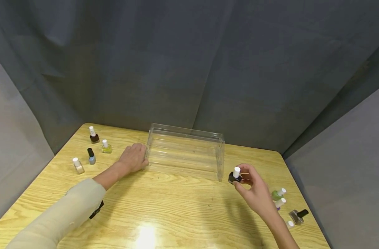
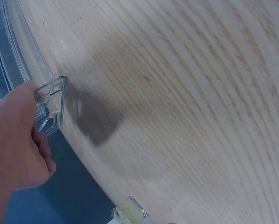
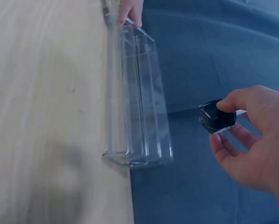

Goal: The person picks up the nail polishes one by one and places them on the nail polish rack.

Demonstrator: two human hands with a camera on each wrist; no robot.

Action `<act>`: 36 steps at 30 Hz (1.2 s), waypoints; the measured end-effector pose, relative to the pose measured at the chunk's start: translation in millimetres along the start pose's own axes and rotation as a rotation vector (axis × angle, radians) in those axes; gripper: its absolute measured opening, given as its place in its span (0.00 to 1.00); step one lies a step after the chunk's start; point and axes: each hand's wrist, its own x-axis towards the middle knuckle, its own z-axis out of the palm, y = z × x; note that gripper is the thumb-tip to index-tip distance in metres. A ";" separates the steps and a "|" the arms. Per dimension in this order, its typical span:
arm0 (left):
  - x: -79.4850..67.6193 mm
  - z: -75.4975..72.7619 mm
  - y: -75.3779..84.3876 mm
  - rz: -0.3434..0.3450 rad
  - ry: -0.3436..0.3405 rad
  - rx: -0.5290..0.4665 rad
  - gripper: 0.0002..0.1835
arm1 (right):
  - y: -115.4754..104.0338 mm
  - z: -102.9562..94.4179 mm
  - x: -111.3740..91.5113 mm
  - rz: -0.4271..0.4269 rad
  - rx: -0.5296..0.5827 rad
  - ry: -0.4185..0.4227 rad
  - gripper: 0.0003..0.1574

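Note:
A clear plastic tiered rack [image 1: 187, 130] stands at the back of the wooden table. My left hand [image 1: 133, 158] grips its left end, fingers curled at the end panel, as the left wrist view shows. To the right of the rack, my right hand [image 1: 255, 190] holds a black nail polish bottle [image 1: 234, 178] with a white cap, pinched between thumb and fingers. The bottle [image 3: 217, 120] is raised in the air, and its dark base faces the camera in the right wrist view.
On the left stand dark red [image 1: 94, 138], yellow [image 1: 107, 149], pale blue [image 1: 92, 159] and cream [image 1: 79, 168] polish bottles. A black object [image 1: 97, 210] is partly hidden by the left sleeve. Green [image 1: 276, 195], purple-and-white [image 1: 280, 203] and grey-brown [image 1: 296, 218] bottles are at the right, beside another white cap [image 1: 290, 224].

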 end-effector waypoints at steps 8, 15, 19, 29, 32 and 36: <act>-0.2 -0.8 -1.7 -0.012 -0.007 0.005 0.14 | -11.4 13.2 31.6 -0.046 0.093 -0.020 0.29; -0.5 -2.2 -1.1 -0.013 0.002 0.003 0.14 | -20.5 26.3 58.8 -0.061 0.142 -0.075 0.29; -0.5 -1.6 -1.4 -0.015 -0.004 0.011 0.14 | -26.1 34.5 75.0 -0.076 0.178 -0.128 0.28; 0.4 -0.5 -1.2 -0.017 -0.003 0.010 0.12 | -34.7 59.0 113.7 -0.097 0.247 -0.229 0.26; 1.7 0.5 -0.6 -0.016 -0.003 0.018 0.12 | -36.3 68.3 124.4 -0.097 0.236 -0.231 0.27; 2.8 1.9 0.3 -0.019 -0.004 0.027 0.11 | -37.4 83.3 138.6 -0.086 0.246 -0.225 0.27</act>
